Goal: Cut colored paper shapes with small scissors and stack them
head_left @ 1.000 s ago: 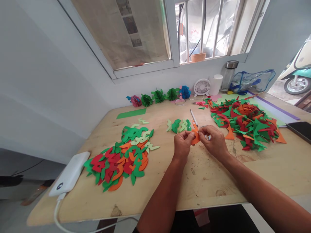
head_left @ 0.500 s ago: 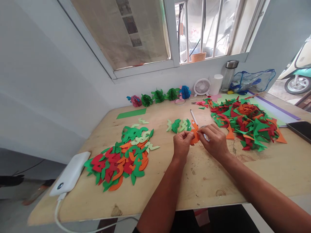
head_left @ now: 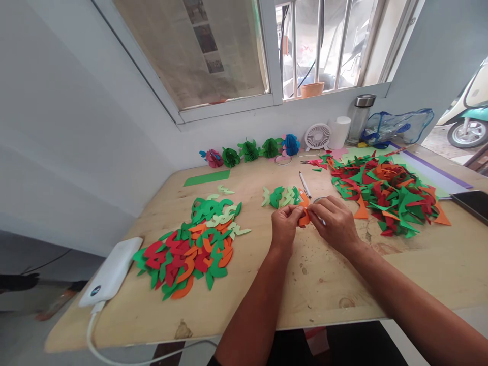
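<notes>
An orange paper cutout (head_left: 304, 219) is held upright just above the table, between my two hands. My left hand (head_left: 284, 224) pinches its left side with thumb and fingertips. The fingertips of my right hand (head_left: 335, 219) are closed at its right edge and partly cover it. A small pale loop-shaped thing shows behind the right fingers; what it is I cannot tell. Just beyond the hands lie folded green and light-green paper cutouts (head_left: 281, 197). A white pen (head_left: 304, 184) rests on the table behind the orange piece.
A heap of red, green and orange cutouts (head_left: 190, 249) lies left, near a white power bank (head_left: 112, 272). Paper scraps (head_left: 389, 190) are piled right, beside a phone (head_left: 470, 205). Along the wall stand paper decorations (head_left: 250, 150), a small fan (head_left: 317, 137) and a bottle (head_left: 360, 119).
The right fingers have shifted slightly left and closer to the left hand, covering more of the orange cutout. The rest of the table looks the same.
</notes>
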The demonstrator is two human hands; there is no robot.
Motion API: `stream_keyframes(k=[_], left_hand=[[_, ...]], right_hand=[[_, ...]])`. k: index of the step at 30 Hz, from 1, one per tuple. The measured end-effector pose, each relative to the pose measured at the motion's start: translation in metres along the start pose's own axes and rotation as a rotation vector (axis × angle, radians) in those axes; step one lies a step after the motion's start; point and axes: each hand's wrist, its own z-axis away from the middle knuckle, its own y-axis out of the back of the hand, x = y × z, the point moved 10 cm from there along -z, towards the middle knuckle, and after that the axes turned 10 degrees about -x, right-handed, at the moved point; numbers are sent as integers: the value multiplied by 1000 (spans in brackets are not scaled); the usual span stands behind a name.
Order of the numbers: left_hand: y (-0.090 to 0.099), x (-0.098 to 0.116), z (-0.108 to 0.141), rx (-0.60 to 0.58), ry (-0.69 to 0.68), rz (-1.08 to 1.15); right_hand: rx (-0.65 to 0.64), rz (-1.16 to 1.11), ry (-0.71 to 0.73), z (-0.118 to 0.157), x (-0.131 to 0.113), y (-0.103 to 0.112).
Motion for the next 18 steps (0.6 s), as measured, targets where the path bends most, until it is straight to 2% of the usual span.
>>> stream_keyframes(k=[6,9,14,18], left_hand=[[0,-1,-2,-4,5,34],[1,-2,-2,-2,10,45],[0,0,-1,-4,-4,24],[-1,4,0,-10,-30,-28]], right_hand=[[-39,-65,-4,-1,0,-2],[-13,-146,-58,1,6,1],[47,-308,-283,8,35,1],[-89,-552,-508,14,56,-22]])
